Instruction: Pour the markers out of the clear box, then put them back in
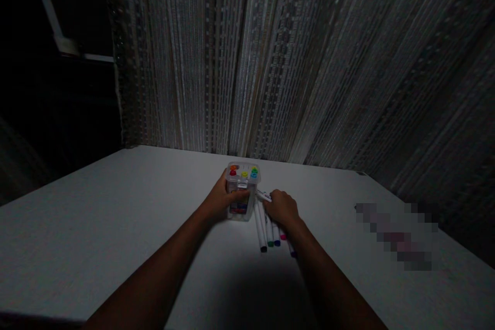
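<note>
A clear plastic marker case (243, 185) stands upright on the white table, with several coloured marker ends, red, orange, yellow, green and blue, showing at its top. My left hand (224, 197) is wrapped round its left side, thumb across the front label. Close by on the right, my right hand (282, 207) is closed on a white marker (264, 195) whose end points toward the case. Several white markers (269, 227) with black, green, blue, pink and purple ends lie side by side beneath and beside that hand, partly hidden by it.
The white table (116, 206) reaches back to a striped woven curtain (232, 62). Toward the table's right lies a pixelated, unreadable patch (394, 237). A window frame (73, 10) shows in the dark at upper left. The light is dim.
</note>
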`<state>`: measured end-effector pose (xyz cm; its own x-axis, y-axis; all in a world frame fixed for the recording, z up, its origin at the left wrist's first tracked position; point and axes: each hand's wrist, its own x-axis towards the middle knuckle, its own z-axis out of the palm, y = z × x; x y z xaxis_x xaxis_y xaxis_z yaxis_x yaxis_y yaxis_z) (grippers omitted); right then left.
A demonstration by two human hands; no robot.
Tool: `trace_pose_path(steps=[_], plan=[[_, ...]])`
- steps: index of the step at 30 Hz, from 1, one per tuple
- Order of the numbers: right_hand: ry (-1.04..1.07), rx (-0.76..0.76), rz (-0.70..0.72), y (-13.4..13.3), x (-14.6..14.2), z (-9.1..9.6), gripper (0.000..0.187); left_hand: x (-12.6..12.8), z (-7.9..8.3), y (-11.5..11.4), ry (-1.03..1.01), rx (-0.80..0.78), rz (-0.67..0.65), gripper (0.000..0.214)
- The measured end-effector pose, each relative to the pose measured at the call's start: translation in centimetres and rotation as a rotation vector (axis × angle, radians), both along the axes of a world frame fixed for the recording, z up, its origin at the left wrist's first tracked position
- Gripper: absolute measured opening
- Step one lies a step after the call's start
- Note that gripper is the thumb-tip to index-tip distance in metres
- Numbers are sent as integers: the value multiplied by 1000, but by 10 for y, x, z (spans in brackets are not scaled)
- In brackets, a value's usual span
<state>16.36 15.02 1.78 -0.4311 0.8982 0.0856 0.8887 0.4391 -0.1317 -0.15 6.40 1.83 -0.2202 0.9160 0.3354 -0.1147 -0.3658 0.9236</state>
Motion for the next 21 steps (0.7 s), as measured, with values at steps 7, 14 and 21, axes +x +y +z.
trace_pose_path(steps=[7,14,21], plan=[[-1,-10,-5,-2,1,1,30,2,0,1,-21,-19,21,66],[34,-8,-19,-3,1,3,32,3,1,1,-49,-3,17,69],[197,30,-57,-1,-1,6,37,1,-1,2,-25,-14,10,67]])
